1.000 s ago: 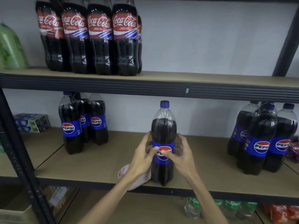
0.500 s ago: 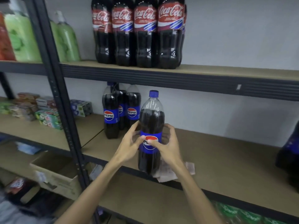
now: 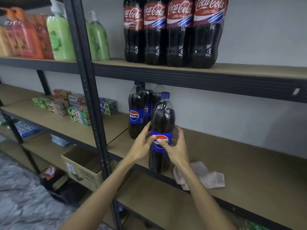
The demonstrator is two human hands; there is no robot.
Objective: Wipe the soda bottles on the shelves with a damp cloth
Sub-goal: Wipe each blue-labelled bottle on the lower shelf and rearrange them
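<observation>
A tall Pepsi bottle point(image 3: 162, 123) with a blue cap stands upright near the front edge of the middle shelf point(image 3: 240, 166). My left hand point(image 3: 143, 143) grips its left side at the blue label, and my right hand point(image 3: 177, 146) grips its right side, both thumbs lying on the logo. A crumpled pink cloth point(image 3: 206, 176) lies on the shelf just right of the bottle, behind my right wrist, with neither hand on it. A group of Pepsi bottles point(image 3: 137, 113) stands close behind and to the left. Several Coca-Cola bottles point(image 3: 174, 32) stand on the upper shelf.
A black upright post point(image 3: 89, 103) divides the shelving left of the Pepsi group. Toothpaste boxes point(image 3: 78, 110) sit on the left unit's shelf, soap bottles point(image 3: 59, 34) above them. An open cardboard box point(image 3: 83, 168) sits on a lower shelf.
The view has swung left and closer. Both hands have carried the bottle leftward along the shelf towards the Pepsi group. The cloth now lies on the bottle's right.
</observation>
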